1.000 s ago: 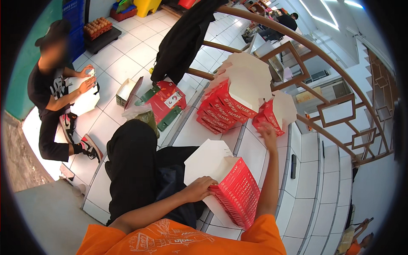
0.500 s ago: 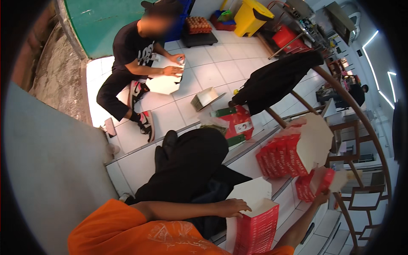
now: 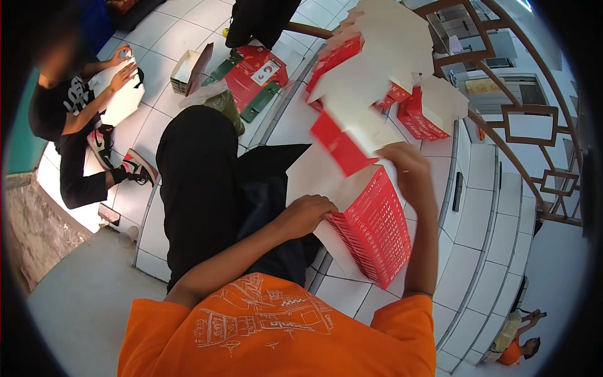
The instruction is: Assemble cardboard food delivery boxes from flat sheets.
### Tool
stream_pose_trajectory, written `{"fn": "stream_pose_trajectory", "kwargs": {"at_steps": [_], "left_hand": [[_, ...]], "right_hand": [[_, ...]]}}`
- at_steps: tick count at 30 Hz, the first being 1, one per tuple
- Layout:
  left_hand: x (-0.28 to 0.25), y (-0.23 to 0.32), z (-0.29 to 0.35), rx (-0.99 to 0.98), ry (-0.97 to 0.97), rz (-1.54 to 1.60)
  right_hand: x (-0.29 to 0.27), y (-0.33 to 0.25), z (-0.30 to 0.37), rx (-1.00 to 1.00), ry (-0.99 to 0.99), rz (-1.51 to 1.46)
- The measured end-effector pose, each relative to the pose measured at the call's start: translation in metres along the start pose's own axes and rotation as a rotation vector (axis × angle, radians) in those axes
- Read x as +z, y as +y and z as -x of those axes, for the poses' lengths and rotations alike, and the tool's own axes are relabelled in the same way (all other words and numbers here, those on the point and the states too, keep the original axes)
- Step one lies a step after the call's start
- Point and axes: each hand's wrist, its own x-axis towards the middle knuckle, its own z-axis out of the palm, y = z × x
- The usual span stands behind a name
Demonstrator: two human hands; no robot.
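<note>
Close to my lap stands a stack of nested red-and-white cardboard food boxes, with a white flap spread out at its left. My left hand is closed on the stack's near left edge. Just above the stack's open top, my right hand grips a red-and-white food box, which is blurred by motion. Beyond it lies a large pile of similar boxes, white lids showing. A smaller group of red boxes sits beside that pile on the tiled step.
At the left, a seated person in black handles a white flat carton. An open carton, a red-and-green package and a plastic bag with green contents lie ahead. Tiled steps and a wooden frame railing are at the right.
My right hand has come back from the smaller box group at the right to above the near stack, carrying a box. My left hand stays at the stack's edge. The view has turned right.
</note>
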Motion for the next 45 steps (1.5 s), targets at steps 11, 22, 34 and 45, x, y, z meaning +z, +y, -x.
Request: {"fn": "stream_pose_trajectory", "kwargs": {"at_steps": [11,22,34,45], "left_hand": [[0.001,0.009,0.008,0.096,0.121,-0.127],[-0.053,0.005,-0.016,-0.024,0.382,-0.186],[-0.028,-0.012,-0.025,-0.069,0.145,0.015],[-0.041,-0.007,-0.06,-0.186,-0.082,0.256]], "right_hand": [[0.041,0.022,-0.014,0.108,-0.552,-0.22],[0.043,0.021,0.006,0.212,-0.514,-0.168],[0.074,-0.076,0.101,0.641,-0.008,-0.033],[0.111,-0.088,0.114,0.551,-0.052,0.231]]}}
